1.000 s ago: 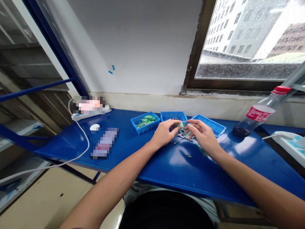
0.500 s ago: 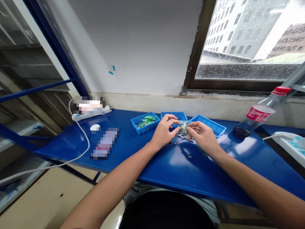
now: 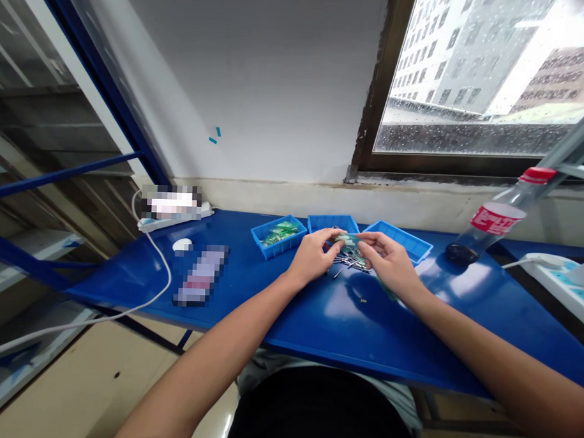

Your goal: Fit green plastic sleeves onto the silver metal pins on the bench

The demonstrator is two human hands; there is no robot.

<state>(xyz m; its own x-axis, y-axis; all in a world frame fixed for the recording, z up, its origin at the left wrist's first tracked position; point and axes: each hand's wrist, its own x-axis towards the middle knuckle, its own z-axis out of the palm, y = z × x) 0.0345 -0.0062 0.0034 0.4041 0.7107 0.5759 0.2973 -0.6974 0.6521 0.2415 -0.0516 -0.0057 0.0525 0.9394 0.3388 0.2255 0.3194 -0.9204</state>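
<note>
A small clear-green plastic bag (image 3: 349, 241) is stretched between my two hands, above a pile of metal screws (image 3: 352, 262) on the blue table. My left hand (image 3: 316, 250) pinches the bag's left side between thumb and fingers. On its right side my right hand (image 3: 384, 255) grips it the same way. Behind my hands stands a blue tray (image 3: 331, 221), partly covered by them. To the left, another blue tray (image 3: 282, 245) holds green bags. One loose screw (image 3: 362, 301) lies nearer the table's front.
A third blue tray (image 3: 408, 243) sits behind my right hand. Farther right a bottle (image 3: 496, 216) with dark liquid leans. Blurred-out phone-like object (image 3: 201, 275), white round item (image 3: 182, 244) and a cable (image 3: 169, 272) are at left. A power strip (image 3: 565, 279) lies far right.
The bag has gone from bunched to spread flatter between my hands. My left fingers have closed in on its edge, and my right fingers have straightened along it.
</note>
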